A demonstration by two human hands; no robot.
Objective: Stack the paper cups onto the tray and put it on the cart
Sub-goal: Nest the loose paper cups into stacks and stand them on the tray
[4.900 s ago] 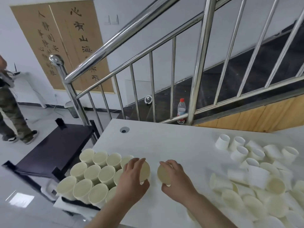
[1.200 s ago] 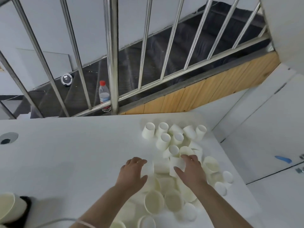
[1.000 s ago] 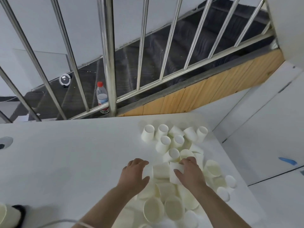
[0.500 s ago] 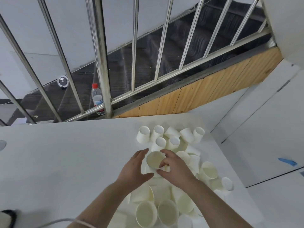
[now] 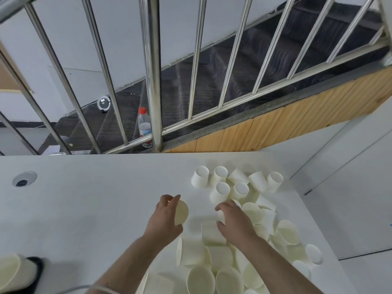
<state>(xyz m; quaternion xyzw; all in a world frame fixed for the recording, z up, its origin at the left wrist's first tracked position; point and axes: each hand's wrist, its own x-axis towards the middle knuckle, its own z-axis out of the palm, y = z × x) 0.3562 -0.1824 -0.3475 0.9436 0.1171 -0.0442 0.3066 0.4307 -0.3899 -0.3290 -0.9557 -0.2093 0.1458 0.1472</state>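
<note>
Centre frame: my left hand [image 5: 164,217] has its fingers [image 5: 167,201] curled round one cream paper cup [image 5: 181,212], mouth facing right, lifted just above the white tabletop [image 5: 84,209]. My right hand [image 5: 233,221] reaches into the loose heap of white paper cups [image 5: 244,230] at lower right, fingers closed on a small cup [image 5: 221,215] at the heap's left edge. Lower left corner: cup rim [image 5: 10,272] on something dark. Clear plastic bottle with red cap [image 5: 144,127] behind steel stair railing [image 5: 153,71], upper centre.
</note>
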